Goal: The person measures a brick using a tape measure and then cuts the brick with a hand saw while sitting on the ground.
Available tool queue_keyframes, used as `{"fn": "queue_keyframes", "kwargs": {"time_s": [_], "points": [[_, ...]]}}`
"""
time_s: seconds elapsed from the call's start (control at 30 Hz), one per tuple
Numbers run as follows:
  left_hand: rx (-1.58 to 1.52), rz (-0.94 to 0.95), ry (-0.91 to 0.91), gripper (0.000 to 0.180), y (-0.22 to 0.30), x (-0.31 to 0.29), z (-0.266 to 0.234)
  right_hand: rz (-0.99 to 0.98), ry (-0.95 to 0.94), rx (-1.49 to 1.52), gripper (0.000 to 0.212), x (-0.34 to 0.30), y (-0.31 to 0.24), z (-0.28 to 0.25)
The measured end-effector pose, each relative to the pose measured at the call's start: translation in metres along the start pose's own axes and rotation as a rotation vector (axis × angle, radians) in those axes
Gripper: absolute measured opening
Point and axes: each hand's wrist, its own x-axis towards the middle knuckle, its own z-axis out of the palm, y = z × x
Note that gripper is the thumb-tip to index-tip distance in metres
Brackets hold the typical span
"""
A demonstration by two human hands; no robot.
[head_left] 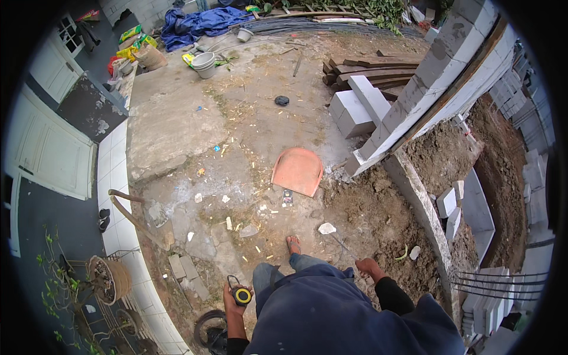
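On my feed the fingers of the person's left hand (231,299) are clamped on a round black-and-yellow tape measure (241,296), which sits low in my view, just beside the left knee. Over to the right, the right hand (369,269) has its fingers curled in on the near end of a thin rod (345,247); the rod slants up and left toward a pale flat piece (326,228), and I can't tell whether the two are joined. Between the hands I see a dark blue top (331,310), jeans and one bare foot (293,244) on the ground. Ahead of that foot a small dark packet (287,197) lies just below an orange panel (297,170) with a rounded far edge. Left of them, two bent wooden poles (139,223) lean over broken paving, and a black coil (208,327) rests near the left forearm. On my right, loose soil (384,228) runs up to a low concrete edge (423,228), with white blocks (353,113) and a stack of dark beams (378,70) farther up beside a block wall (427,77). Farther out I have a black lump (282,101) on the bare ground, a grey bucket (204,66) and a crumpled blue tarp (198,28). Along the left side, a white tiled strip (120,204) passes a pale door (56,148) and a potted plant (112,280).
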Motion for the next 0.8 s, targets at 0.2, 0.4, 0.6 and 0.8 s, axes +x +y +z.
{"fn": "queue_keyframes", "kwargs": {"time_s": [0.2, 0.4, 0.6, 0.8], "points": [[-0.047, 0.084, -0.048, 0.052, 0.106, 0.033, 0.142, -0.504, 0.244, -0.11, 0.074, -0.004, -0.29, -0.161], [0.123, 0.0, -0.325, 0.031, 0.223, 0.117, 0.289, -0.77, 0.307, 0.35, 0.063, -0.012, -0.473, -0.168], [0.5, -0.155, -0.561, 0.034, 0.344, 0.165, 0.466, -0.598, 0.313, 0.506, 0.057, -0.009, -0.621, -0.186], [0.667, -0.506, -0.688, 0.047, 0.395, 0.213, 0.589, -0.704, 0.405, 0.514, 0.054, 0.03, -0.711, -0.207]]}}
